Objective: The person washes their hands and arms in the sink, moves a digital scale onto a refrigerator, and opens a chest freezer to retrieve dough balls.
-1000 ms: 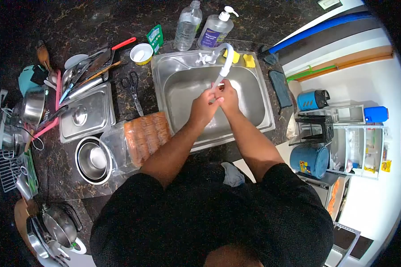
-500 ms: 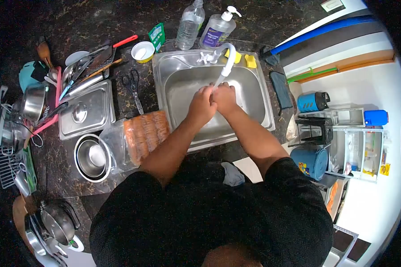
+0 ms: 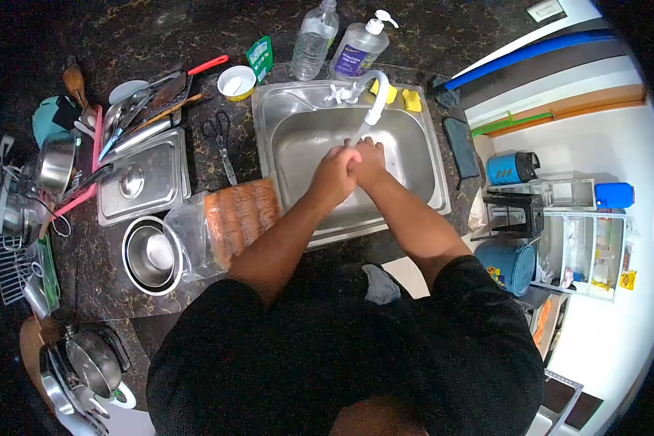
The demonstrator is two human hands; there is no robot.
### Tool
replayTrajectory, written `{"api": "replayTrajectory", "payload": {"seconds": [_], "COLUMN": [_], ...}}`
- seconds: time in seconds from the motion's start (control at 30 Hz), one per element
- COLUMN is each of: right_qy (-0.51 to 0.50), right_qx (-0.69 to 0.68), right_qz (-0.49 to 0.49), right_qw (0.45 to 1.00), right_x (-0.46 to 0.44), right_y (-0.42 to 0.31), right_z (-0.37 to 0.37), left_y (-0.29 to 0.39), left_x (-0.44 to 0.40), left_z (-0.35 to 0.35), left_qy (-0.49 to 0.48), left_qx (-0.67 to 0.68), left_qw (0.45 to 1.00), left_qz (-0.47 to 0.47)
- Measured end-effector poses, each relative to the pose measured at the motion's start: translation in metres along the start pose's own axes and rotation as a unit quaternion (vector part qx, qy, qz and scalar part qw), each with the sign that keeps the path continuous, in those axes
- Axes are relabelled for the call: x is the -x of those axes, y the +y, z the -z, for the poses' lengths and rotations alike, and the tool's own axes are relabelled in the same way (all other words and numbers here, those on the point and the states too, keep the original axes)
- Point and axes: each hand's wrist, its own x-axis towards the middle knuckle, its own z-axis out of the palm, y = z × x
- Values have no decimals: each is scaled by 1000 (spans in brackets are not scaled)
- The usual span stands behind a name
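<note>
Desk (image 3: 196,36) of dark, veined stone surrounds a steel sink (image 3: 298,138), whose white faucet (image 3: 375,112) arches over the basin. Below the spout, the left hand (image 3: 337,174) presses against the right hand (image 3: 369,161), fingers partly bent; I cannot tell whether anything sits between them. Water (image 3: 357,135) seems to fall there, so I judge this rinsing; the next move calls for turning both palms beneath it.

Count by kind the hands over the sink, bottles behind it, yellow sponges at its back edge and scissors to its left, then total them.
Hands: 2 (left hand, right hand)
Bottles: 2 (ribbed bottle, pump bottle)
Sponges: 2 (left sponge, right sponge)
Scissors: 1 pair
Total: 7
</note>
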Motion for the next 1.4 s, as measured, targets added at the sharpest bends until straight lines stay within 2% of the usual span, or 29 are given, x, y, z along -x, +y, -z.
{"api": "replayTrajectory", "payload": {"seconds": [0.03, 0.13, 0.17, 0.27, 0.3, 0.4, 0.53, 0.6, 0.7, 0.73, 0.8, 0.97, 1.0, 1.07, 1.1, 1.17, 1.2, 1.23, 1.27, 1.3, 1.33, 1.37, 1.4], "right_qy": [-6, -50, -72, -93, -103, -88, -77, -73, 37, 38, 4, -90, -90, -26, 6, 65, 91, 117, 117, 22, -75, -171, -172], "right_qx": [-5, 35, 56, 20, 2, 52, 127, 152, 211, 211, 193, 125, 125, -93, -201, -415, -512, -603, -600, -470, -325, -166, -164], "right_qz": [-12, -11, -10, -10, -10, 25, 70, 88, 89, 88, 109, 157, 155, 174, 182, 185, 183, 179, 181, 153, 117, 79, 82], "right_qw": [1000, 998, 996, 995, 995, 994, 986, 982, 973, 973, 975, 976, 976, 980, 963, 888, 834, 769, 770, 869, 936, 968, 968], "right_x": [0, 2, 3, 3, 3, 4, -2, -5, 0, -1, -7, -16, -18, -37, -32, -34, -46, -42, -42, -23, -6, 5, 1], "right_y": [-1, -7, -8, -9, -10, -15, -7, -4, -1, 0, 7, 11, 15, 16, 25, 53, 30, 28, 28, 33, 25, 6, 6], "right_z": [3, 10, 11, 15, 14, 8, -3, -11, -27, -30, -33, -58, -66, -86, -96, -120, -119, -114, -106, -70, -30, 13, 13], "left_y": [-1, -4, -2, 4, 4, 4, 7, 5, -1, -1, 4, 3, -3, -10, -8, 7, 6, -10, -29, -45, -43, -33, -24], "left_x": [-2, -3, 0, 5, 4, -1, -3, -10, -11, -11, -17, -21, -23, -31, -35, -31, -29, -33, -44, -52, -54, -56, -58], "left_z": [0, -1, -2, -4, -3, 1, 1, 2, -3, -8, -15, -16, -19, -21, -24, -38, -46, -45, -36, -34, -41, -53, -63], "left_qy": [1, 107, 106, 128, 129, 75, 15, 16, 15, 18, 28, -38, -38, -32, -30, 64, 112, 114, 111, 105, 105, 36, -32], "left_qx": [0, -104, -104, -148, -149, -75, -18, -20, -24, -3, 40, 68, 38, -21, -22, -45, -55, -54, -123, -190, -189, -243, -296], "left_qw": [1000, 989, 989, 972, 972, 989, 992, 992, 994, 992, 984, 987, 989, 990, 990, 976, 963, 964, 978, 976, 976, 969, 955], "left_qz": [-1, -1, -1, -130, -129, -99, -126, -121, -108, -128, -172, -137, -137, -137, -138, -205, -237, -235, -127, -17, -17, -11, -4]}}
